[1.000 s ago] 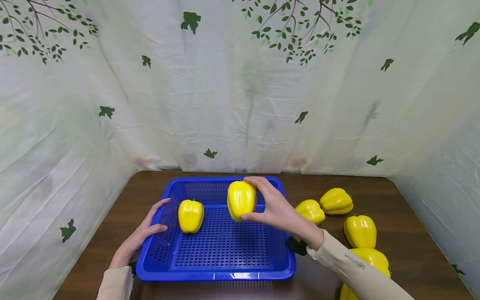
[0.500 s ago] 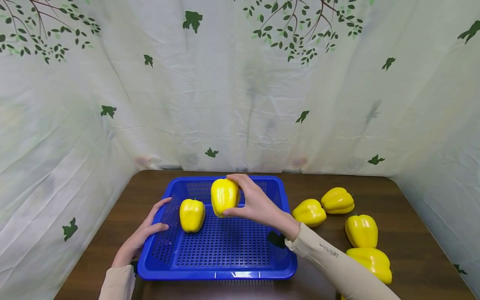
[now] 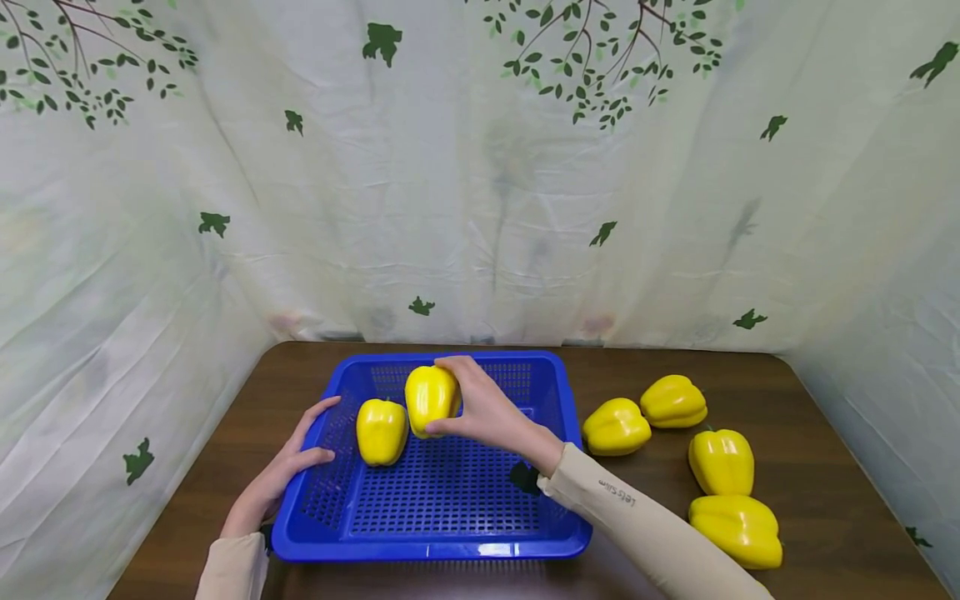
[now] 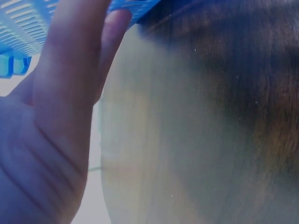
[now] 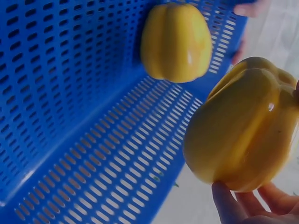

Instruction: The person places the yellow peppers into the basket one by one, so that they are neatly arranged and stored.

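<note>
A blue plastic basket (image 3: pixel 442 550) with slotted walls stands on the table. My left hand (image 3: pixel 281 467) holds its left side, thumb and a fingertip over the rim; the left wrist view shows fingers (image 4: pixel 77 60) along the outside of the slotted wall. Between thumb and fingers, my right hand (image 3: pixel 487 408) grips a yellow bell pepper (image 3: pixel 430 396) above the basket floor. Left of it, another yellow bell pepper (image 3: pixel 382 433) sits upright in the basket. The right wrist view shows the gripped bell pepper (image 5: pixel 243 130) tilted, apart from the other bell pepper (image 5: pixel 176 44).
Right of the basket, several yellow bell peppers lie on the brown wooden table (image 3: pixel 817 517), including one bell pepper (image 3: pixel 618 427) close to the basket and another bell pepper (image 3: pixel 737 531) near my right sleeve. A pale leaf-printed curtain (image 3: pixel 465 208) hangs behind and at both sides.
My right hand has carried its bell pepper leftward across the basket, then slightly lower, close beside the one inside. The left hand keeps its place on the rim.
</note>
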Motion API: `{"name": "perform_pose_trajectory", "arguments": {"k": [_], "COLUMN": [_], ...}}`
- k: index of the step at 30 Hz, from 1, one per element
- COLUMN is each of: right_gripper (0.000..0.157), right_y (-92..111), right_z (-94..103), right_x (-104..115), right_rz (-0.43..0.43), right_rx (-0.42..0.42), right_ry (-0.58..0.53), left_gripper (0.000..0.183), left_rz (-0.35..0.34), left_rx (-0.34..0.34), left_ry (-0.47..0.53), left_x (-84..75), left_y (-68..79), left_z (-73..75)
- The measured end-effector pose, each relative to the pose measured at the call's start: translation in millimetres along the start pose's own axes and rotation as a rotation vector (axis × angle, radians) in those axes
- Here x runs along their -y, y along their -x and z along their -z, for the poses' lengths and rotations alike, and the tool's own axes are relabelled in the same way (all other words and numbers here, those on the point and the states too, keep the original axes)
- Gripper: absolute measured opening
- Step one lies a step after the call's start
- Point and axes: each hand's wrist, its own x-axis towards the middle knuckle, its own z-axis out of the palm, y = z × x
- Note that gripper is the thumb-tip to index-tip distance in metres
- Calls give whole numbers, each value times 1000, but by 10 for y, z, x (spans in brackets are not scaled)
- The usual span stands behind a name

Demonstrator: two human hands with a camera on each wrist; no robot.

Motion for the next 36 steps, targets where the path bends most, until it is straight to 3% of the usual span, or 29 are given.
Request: {"name": "perform_pose_trajectory", "arguments": {"k": [18,36], "right_gripper": [81,84], "right_y": [-110,-128], "right_z": [-335,-508], "right_x": [-164,-262], "right_rz": [-71,-142], "right_rx": [37,66], "right_ry": [99,132], "left_gripper": [69,71], "left_rz": [-24,-10], "left_rx": [4,4], "left_ry": [-6,17], "left_x": [-19,-30], "left_y": [-2,7], "left_z": [-23,-39]}}
